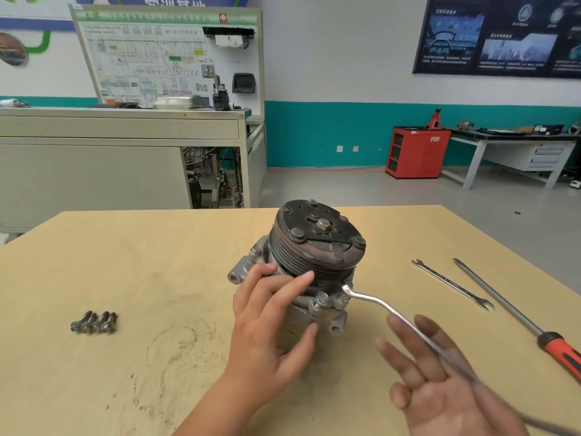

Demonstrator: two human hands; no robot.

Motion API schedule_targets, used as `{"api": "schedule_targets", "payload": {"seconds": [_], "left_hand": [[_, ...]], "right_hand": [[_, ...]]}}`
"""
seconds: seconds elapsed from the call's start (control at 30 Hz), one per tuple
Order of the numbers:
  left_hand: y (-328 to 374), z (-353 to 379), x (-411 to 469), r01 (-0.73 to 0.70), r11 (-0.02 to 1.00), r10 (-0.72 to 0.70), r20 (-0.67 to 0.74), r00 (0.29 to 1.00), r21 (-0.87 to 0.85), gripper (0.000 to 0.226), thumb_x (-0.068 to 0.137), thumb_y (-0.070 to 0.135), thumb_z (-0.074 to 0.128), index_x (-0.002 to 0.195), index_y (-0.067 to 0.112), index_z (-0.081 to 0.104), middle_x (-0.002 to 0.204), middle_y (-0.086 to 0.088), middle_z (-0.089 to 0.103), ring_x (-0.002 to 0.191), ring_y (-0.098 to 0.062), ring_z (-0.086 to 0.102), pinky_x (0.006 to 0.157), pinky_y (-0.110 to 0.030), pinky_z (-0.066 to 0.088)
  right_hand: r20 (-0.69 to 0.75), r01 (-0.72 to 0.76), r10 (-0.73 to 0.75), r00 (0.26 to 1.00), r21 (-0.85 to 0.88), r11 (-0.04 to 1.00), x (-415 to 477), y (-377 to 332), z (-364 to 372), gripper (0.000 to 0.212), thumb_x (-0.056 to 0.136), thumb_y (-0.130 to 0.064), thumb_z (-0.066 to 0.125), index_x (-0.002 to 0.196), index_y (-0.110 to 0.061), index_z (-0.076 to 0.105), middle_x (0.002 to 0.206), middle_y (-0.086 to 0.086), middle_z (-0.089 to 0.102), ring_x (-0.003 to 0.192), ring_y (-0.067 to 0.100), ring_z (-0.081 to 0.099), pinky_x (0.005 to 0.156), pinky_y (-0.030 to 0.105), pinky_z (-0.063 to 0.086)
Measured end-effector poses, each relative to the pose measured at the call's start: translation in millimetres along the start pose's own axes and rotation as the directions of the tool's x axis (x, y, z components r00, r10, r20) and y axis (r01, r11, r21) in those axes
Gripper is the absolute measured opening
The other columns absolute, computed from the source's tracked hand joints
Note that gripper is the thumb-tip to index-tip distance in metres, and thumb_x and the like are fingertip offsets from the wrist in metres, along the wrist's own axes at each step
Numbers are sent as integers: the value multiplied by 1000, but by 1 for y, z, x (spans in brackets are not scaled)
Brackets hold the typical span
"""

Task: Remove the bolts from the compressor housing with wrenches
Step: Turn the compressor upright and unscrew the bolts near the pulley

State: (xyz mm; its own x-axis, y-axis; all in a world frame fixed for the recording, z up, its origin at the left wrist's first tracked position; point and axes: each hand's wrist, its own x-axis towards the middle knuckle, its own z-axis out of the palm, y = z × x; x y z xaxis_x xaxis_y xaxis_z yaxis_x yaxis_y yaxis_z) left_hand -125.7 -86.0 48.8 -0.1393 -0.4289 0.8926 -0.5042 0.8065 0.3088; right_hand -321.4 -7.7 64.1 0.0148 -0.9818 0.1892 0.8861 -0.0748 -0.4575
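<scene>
L hand (270, 322) wraps grey cast compressor housing (248, 265). R hand (440, 382) flat, fingers spread, not gripping; bent chrome wrench (371, 302) across palm, head against housing.

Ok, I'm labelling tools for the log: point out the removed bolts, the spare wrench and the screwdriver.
removed bolts (94, 323): head view, middle of the cluster.
spare wrench (452, 284): head view, mid-shaft.
screwdriver (559, 352): head view, orange handle.

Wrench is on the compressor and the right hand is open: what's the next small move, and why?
Probably curl the right hand round the wrench handle and pull a turn. The wrench head is seated at the flange of the compressor, its handle only lies loose across the open palm, and the left hand holds the body steady.
</scene>
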Motion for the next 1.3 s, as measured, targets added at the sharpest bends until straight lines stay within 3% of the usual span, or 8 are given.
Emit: {"api": "schedule_targets", "payload": {"seconds": [0.33, 0.4, 0.5, 0.7, 0.83, 1.0, 1.17, 1.3], "left_hand": [[1, 0, 1, 1, 1000, -1, -3, 1000, 19, 44, 79, 27, 61, 122, 27, 53, 109, 12, 51, 124, -20, 40, 106, -40, 31], [1, 0, 0, -1, 1000, 1, -4, 1000, 19, 45, 79, 27, 62, 123, 26, 53, 108, 12, 51, 124, -18, 39, 106, -40, 31], [2, 0, 0, -1, 999, 1, 4, 1000, 32, 46, 79, 26, 61, 124, 27, 54, 105, 12, 49, 118, -25, 44, 105, -41, 31], [3, -2, 2, 4, 1000, -4, 1, 1000, 24, 39, 80, 26, 61, 119, 30, 59, 102, 13, 49, 109, -35, 49, 105, -41, 31], [4, -1, 5, 11, 1000, -11, -3, 1000, -29, 32, 79, 25, 62, 111, 32, 61, 98, 7, 55, 107, -35, 50, 107, -40, 29], [-1, -2, 2, -16, 999, 16, -9, 1000, -28, 36, 82, 28, 61, 117, 35, 58, 105, 13, 50, 118, -29, 44, 106, -41, 31], [-1, -2, 2, -2, 999, 1, -20, 1000, -44, 50, 79, 30, 62, 126, 33, 47, 111, 17, 53, 127, -12, 39, 107, -35, 30], [0, -3, 1, 7, 999, -7, -13, 1000, -34, 48, 79, 31, 62, 125, 25, 50, 111, 17, 53, 125, -14, 41, 107, -36, 31]], "right_hand": [[203, -153, 178, 963, -130, 980, 5, 19, 3, 36, 91, 13, 35, 126, 15, 44, 143, 24, 37, 133, 39, 34, 94, 46, 45], [144, -240, 328, 934, -430, 870, 7, 21, 14, 35, 56, 0, 83, 90, 2, 72, 109, 3, 70, 105, 14, 64, 61, 25, 55], [-10, -300, 436, 900, -740, 602, 12, 3, 25, 9, 73, -11, 69, 64, -15, 69, 60, -20, 68, 63, -10, 64, 40, 10, 42], [374, -142, 306, 875, -407, 902, 16, -18, 8, 69, 86, -55, 53, 126, 0, 48, 123, 27, 57, 107, 37, 60, 71, 29, 51], [-9, -160, 168, 986, -364, 918, 56, -19, -2, 51, 66, -54, 64, 83, -5, 68, 53, 11, 56, 41, 15, 50, 38, 20, 35], [-108, -135, 107, 988, -304, 943, 80, -5, 18, 33, 79, -36, 47, 69, -12, 67, 39, -6, 28, 39, 6, 16, 37, 16, 23], [163, -176, 151, 975, 153, 972, 49, -12, -3, 53, 97, -45, 33, 90, -1, 61, 66, 16, 51, 63, 19, 36, 63, 33, 38], [166, -172, 170, 971, -1, 985, 13, -15, 2, 47, 103, -23, 26, 129, 15, 34, 130, 44, 33, 113, 51, 42, 85, 48, 32]]}}
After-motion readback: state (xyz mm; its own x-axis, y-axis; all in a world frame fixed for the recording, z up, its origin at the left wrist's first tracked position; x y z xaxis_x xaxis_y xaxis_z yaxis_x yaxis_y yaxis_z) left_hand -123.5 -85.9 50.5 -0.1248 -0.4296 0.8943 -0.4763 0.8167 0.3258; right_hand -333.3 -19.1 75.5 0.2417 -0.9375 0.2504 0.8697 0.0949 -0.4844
